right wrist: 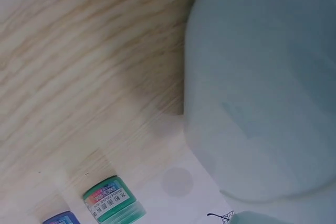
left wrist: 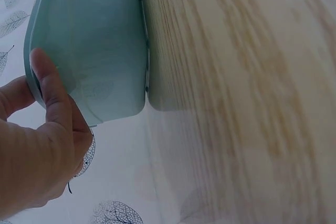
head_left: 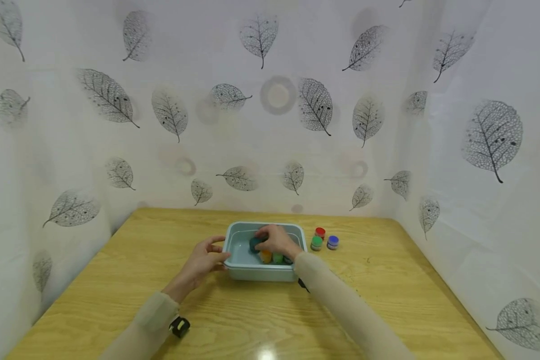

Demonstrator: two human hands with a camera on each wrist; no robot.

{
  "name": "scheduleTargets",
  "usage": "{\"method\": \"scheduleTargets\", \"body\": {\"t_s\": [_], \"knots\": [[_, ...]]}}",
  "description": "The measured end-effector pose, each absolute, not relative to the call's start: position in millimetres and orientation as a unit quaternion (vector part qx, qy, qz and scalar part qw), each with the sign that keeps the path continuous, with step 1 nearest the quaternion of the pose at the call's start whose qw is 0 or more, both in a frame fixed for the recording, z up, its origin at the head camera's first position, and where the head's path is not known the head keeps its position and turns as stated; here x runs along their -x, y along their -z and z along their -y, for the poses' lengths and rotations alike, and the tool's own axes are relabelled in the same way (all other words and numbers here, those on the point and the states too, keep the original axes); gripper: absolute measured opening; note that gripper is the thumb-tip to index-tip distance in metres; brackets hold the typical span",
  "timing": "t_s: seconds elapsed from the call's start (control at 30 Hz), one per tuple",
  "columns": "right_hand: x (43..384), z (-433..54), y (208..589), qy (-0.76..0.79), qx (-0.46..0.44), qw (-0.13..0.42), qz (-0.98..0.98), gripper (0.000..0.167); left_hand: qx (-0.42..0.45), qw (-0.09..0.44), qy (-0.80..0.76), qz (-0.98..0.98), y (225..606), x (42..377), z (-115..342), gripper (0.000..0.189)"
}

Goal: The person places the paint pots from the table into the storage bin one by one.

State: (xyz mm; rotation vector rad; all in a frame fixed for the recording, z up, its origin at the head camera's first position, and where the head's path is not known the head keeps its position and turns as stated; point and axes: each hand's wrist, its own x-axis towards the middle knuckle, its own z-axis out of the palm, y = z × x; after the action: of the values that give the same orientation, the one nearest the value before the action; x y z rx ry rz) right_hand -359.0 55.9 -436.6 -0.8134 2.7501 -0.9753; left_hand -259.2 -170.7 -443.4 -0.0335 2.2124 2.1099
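Observation:
A pale blue-green plastic bin [head_left: 263,273] stands on the table. At its left end my left hand [head_left: 203,257] grips the rim; in the left wrist view, fingers of the left hand [left wrist: 50,140] lie on both sides of the bin's rim [left wrist: 32,30]. My right hand [head_left: 276,240] reaches down inside the bin, its fingers holding a dark teal paint jar [head_left: 254,244]. An orange jar [head_left: 265,256] and a green jar [head_left: 277,258] lie beneath that hand, partly covered. The right wrist view shows the bin's outer wall [right wrist: 257,93], not the right hand.
Right of the bin stand three small paint jars: a red-lidded one [head_left: 320,232], a green-lidded one [head_left: 316,243] and a blue-lidded one [head_left: 333,242]. The wooden table [head_left: 225,320] meets a leaf-patterned curtain [head_left: 270,145] at the back and sides.

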Motion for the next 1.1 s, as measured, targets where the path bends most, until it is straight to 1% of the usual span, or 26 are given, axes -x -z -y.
{"method": "scheduleTargets", "body": {"t_s": [0.17, 0.4, 0.57, 0.7, 0.83, 1.1], "knots": [[358, -56, 439, 0.316, 0.261, 0.048, -0.911, 0.027, 0.011, 0.041, -0.691, -0.721, 444, 259, 171, 0.06], [358, -56, 440, 0.318, 0.259, 0.051, -0.911, 0.023, 0.017, 0.039, -0.692, -0.721, 445, 258, 170, 0.059], [360, -56, 441, 0.312, 0.257, 0.03, -0.914, 0.02, 0.02, 0.038, -0.69, -0.723, 445, 261, 170, 0.058], [362, -57, 442, 0.319, 0.25, 0.025, -0.914, 0.016, 0.014, 0.039, -0.69, -0.723, 444, 261, 170, 0.059], [363, -61, 441, 0.333, 0.255, 0.028, -0.908, 0.017, 0.012, 0.039, -0.692, -0.721, 442, 258, 170, 0.06], [359, -69, 435, 0.362, 0.262, 0.055, -0.893, 0.02, 0.017, 0.039, -0.691, -0.721, 443, 258, 170, 0.059]]}}
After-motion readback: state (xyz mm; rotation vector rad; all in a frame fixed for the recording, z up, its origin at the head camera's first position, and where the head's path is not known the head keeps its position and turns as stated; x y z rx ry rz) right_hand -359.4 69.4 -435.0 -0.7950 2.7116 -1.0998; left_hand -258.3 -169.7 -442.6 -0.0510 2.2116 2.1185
